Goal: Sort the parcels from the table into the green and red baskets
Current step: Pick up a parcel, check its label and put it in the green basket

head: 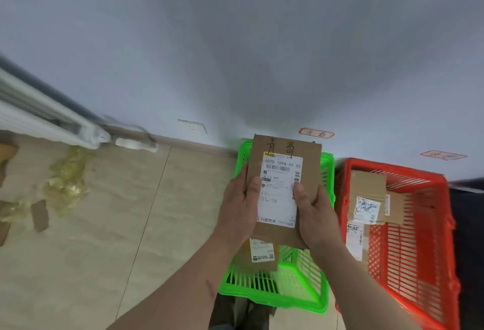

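Observation:
I hold a flat brown cardboard parcel [285, 146] with a white shipping label and handwritten characters on top, above the green basket [301, 298]. My left hand [241, 206] grips its left edge, thumb on the label. My right hand [314, 211] grips its right edge, thumb on the label too. Under the held parcel, another brown parcel [259, 253] with a small label lies inside the green basket. The red basket [419, 251] stands to the right with two or three labelled brown parcels [366, 198] in it.
Both baskets stand on a beige tiled floor against a pale wall. Two red-framed paper tags [316, 133] [442, 156] are stuck on the wall above the baskets. Crumpled yellowish plastic wrap [65, 180] and cardboard scraps lie at left, near a white radiator [39, 120].

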